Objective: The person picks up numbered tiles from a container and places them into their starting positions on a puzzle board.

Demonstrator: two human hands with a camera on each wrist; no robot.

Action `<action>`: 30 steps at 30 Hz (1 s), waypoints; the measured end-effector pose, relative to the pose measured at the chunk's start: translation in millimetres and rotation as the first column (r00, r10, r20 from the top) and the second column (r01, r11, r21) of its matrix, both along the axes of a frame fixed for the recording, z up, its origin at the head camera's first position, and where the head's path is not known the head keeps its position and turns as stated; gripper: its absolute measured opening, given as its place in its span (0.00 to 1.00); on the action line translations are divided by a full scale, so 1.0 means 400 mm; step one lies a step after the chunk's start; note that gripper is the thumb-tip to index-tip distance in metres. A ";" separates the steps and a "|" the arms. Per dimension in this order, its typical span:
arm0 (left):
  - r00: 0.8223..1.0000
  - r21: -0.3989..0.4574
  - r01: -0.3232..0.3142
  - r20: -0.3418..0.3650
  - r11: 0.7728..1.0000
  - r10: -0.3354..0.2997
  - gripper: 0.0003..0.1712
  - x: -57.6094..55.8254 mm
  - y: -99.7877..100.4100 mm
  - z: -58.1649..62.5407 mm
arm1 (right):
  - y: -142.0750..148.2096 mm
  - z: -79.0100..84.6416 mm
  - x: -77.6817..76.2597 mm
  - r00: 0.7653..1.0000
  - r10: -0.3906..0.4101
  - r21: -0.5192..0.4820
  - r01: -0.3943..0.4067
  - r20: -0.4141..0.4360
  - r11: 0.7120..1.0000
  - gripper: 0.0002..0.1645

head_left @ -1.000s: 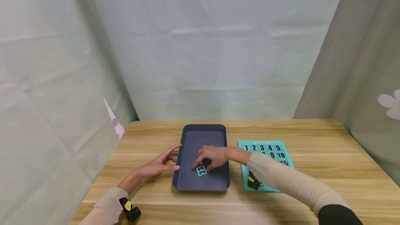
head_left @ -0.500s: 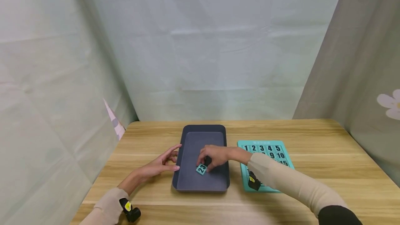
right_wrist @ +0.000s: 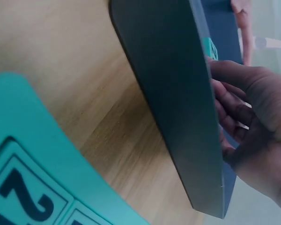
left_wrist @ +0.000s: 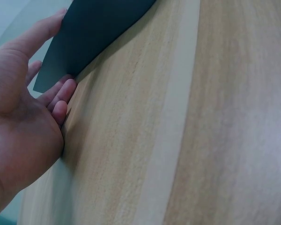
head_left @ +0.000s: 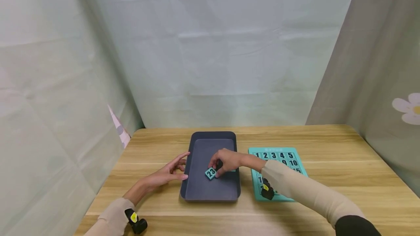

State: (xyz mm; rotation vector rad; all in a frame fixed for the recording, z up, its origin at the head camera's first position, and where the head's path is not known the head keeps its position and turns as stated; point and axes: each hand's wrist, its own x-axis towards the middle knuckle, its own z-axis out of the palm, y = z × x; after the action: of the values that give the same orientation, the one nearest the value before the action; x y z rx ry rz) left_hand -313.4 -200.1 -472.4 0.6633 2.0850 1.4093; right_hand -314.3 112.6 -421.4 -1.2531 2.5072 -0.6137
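Observation:
A dark grey-blue tray (head_left: 210, 191) lies on the table, its floor partly covered by my right hand (head_left: 229, 160). Thumb and fingertips of that hand pinch a small teal tile (head_left: 210, 173) marked 23, tilted over the tray floor. The tile's teal edge (right_wrist: 210, 48) shows past the tray wall (right_wrist: 168, 93) in the right wrist view. At the tray's left side, my left hand (head_left: 166, 172) rests its thumb and index finger against the rim, loosely spread. The left wrist view shows its palm (left_wrist: 23, 126) and its lower fingers tucked beside the tray.
A teal number board (head_left: 273, 150) lies right of the tray, partly under my right forearm. Another teal bit (head_left: 233, 170) shows in the tray below the right wrist. Pale curtains (head_left: 229, 65) hang behind the wooden table (head_left: 344, 163) and at both sides.
My right fingers have closed on the 23 tile, which has turned and shifted slightly up and away from where it lay. The left hand stays at the tray's side.

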 end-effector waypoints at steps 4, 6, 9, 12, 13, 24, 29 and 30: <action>1.000 0.001 -0.003 -0.004 1.000 0.003 0.47 -0.002 -0.001 0.001 | 0.009 0.020 0.015 1.000 -0.018 -0.043 0.018 -0.015 0.999 0.19; 1.000 0.000 -0.002 -0.006 1.000 0.002 0.47 -0.004 -0.001 0.002 | 0.017 0.032 0.024 1.000 -0.019 -0.065 0.018 -0.023 0.998 0.19; 1.000 -0.002 -0.002 -0.006 1.000 0.002 0.47 -0.007 -0.001 0.002 | 0.031 0.044 0.038 0.999 -0.033 -0.091 0.030 -0.032 0.995 0.20; 1.000 -0.001 0.003 -0.011 1.000 -0.003 0.47 -0.011 -0.001 0.001 | 0.050 0.051 0.054 0.997 -0.071 -0.134 0.067 -0.027 0.989 0.20; 1.000 0.000 0.005 -0.012 1.000 -0.005 0.47 -0.013 -0.001 0.000 | 0.058 0.052 0.059 0.996 -0.083 -0.152 0.078 -0.026 0.985 0.19; 1.000 -0.002 0.016 -0.016 1.000 -0.016 0.47 -0.016 -0.005 -0.003 | 0.175 0.072 0.130 0.966 -0.259 -0.216 0.250 -0.016 0.944 0.18; 1.000 -0.005 0.013 -0.012 1.000 -0.013 0.47 -0.016 -0.008 -0.003 | 0.236 0.069 0.161 0.943 -0.332 -0.207 0.328 0.016 0.922 0.15; 1.000 -0.006 0.012 -0.010 1.000 -0.012 0.47 -0.016 -0.008 -0.003 | 0.249 0.067 0.168 0.939 -0.344 -0.206 0.341 0.020 0.917 0.15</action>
State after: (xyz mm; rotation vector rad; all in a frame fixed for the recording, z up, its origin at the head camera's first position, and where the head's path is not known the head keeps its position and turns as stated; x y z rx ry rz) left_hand -319.8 -203.5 -473.6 0.6814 2.0887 1.3957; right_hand -247.0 212.3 -394.5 -0.8804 2.7590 -0.9704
